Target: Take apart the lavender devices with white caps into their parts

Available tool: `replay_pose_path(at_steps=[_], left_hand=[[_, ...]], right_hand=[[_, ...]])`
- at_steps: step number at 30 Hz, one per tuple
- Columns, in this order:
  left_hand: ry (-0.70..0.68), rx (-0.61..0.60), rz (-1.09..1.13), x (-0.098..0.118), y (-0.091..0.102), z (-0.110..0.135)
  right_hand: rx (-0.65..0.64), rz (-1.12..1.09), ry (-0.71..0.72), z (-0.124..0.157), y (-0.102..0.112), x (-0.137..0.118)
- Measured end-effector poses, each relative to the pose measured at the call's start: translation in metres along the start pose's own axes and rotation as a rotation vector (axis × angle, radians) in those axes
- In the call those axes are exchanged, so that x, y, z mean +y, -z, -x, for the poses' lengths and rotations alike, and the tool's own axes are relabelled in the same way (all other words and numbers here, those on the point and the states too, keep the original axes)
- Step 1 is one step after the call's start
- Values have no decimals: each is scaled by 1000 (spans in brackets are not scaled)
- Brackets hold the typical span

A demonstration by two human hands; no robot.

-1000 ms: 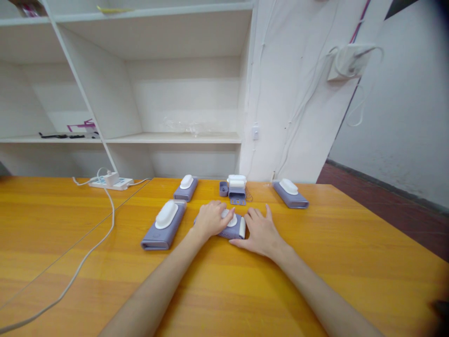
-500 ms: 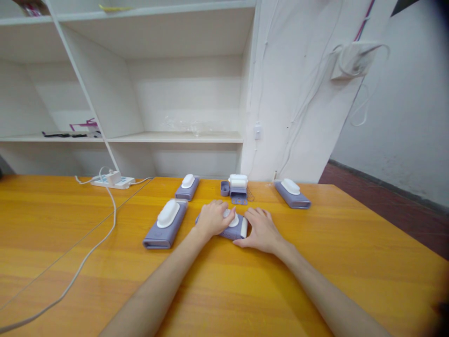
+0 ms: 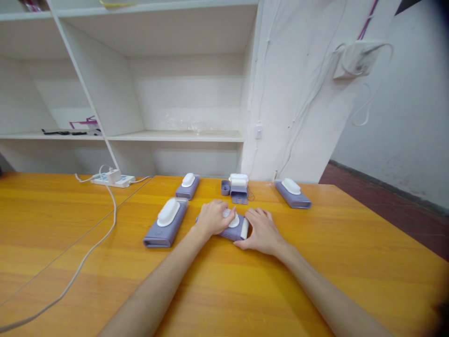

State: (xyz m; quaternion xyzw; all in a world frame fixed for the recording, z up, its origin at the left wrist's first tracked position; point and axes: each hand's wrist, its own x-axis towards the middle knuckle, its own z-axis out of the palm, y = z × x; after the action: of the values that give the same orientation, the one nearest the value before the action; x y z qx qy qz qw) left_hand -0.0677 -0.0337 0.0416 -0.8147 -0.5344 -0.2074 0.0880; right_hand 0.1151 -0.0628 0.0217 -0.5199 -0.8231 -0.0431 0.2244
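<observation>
A flat purple-grey case (image 3: 229, 233) with a white oval top piece lies crosswise on the table between my hands. My left hand (image 3: 212, 217) wraps over its left part, the thumb lying across the white oval piece, and hides that end. At the right end, beside a white end strip (image 3: 244, 229), my right hand (image 3: 261, 231) grips the case with the thumb at the near side and fingers at the far side. Just left of my left arm rests a similar case (image 3: 166, 227) with a smooth white oval top.
Farther back stand another such case (image 3: 187, 187), a small purple-grey cup-like part (image 3: 225, 187), a stack of white pieces (image 3: 238, 179) and a third case (image 3: 293, 194) on the right. A power strip (image 3: 122, 181) and a long cable (image 3: 91, 252) lie to the left.
The view has shifted very slightly. Both hands stay at the same case, with no clear movement of it.
</observation>
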Motion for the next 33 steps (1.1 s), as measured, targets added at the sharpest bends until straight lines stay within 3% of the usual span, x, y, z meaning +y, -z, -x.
replay_pose_path(at_steps=[5, 12, 23, 33], left_hand=[[26, -5, -23, 0, -1, -1], [38, 2, -34, -1, 1, 0], [84, 3, -68, 1, -3, -2], [94, 7, -68, -1, -6, -2]], right_hand=[[62, 39, -76, 3, -3, 1], [107, 32, -6, 8, -1, 1], [205, -345, -199, 1, -15, 14], [597, -542, -263, -4, -5, 18]])
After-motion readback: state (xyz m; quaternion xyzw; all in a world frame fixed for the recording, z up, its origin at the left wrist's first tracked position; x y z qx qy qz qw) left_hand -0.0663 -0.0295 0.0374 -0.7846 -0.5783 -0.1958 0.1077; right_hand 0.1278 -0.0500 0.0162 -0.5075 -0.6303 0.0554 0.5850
